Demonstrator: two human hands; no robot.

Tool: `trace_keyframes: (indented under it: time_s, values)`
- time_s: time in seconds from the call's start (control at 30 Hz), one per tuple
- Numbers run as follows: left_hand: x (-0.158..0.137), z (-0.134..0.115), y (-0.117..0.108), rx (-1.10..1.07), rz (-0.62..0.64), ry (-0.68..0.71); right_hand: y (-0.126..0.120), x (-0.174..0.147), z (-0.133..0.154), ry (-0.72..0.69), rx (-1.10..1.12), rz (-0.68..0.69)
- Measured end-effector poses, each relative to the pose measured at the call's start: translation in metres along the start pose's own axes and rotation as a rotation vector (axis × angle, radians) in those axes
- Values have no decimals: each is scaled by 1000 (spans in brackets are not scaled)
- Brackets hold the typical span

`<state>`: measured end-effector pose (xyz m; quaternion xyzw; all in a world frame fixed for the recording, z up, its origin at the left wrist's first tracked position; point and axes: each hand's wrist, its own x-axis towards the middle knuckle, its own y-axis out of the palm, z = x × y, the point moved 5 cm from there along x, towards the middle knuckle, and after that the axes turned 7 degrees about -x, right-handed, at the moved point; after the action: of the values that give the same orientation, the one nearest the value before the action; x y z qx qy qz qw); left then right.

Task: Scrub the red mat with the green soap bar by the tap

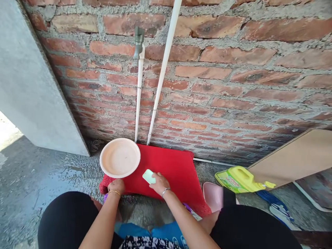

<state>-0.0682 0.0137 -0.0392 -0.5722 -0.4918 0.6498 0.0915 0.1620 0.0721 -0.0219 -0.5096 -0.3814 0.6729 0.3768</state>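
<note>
A red mat (166, 162) with shaggy edges lies spread on the wet floor, close to the brick wall. My left hand (117, 186) is closed on its near left edge, just below a cream plastic basin (120, 141). Between the fingers of my right hand (160, 184) is a pale green rounded block (148, 176), held over the middle of the mat. Whether its underside has bristles is hidden. The basin rests on the mat's left end, and a tiny dark speck shows inside it.
A tap (138, 43) and white pipes (164, 69) run down the brick wall. On the right are a pink dustpan-like tray (212, 195), a yellow detergent bottle (240, 178), a tan board (293, 160) and a blue slipper (276, 204). A grey slab (38, 76) stands at left.
</note>
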Motion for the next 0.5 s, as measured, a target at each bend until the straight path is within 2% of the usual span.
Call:
trace_keyframes:
  time_s: [0.1, 0.17, 0.2, 0.27, 0.4, 0.5]
  values:
    - [2, 13, -6, -39, 12, -77, 17, 13, 55, -133, -48, 37]
    - [3, 18, -8, -59, -4, -97, 20, 18, 69, -187, -86, 55]
    - [4, 20, -8, -65, -8, -102, 18, 19, 67, -192, -105, 63]
    - [7, 20, -5, -63, -6, -98, 10, 20, 48, -148, -142, 90]
    - [17, 18, 3, -23, 16, -36, -16, 15, -15, 38, -188, 143]
    - [23, 16, 8, 4, -1, -12, -28, 15, -30, 80, -150, 125]
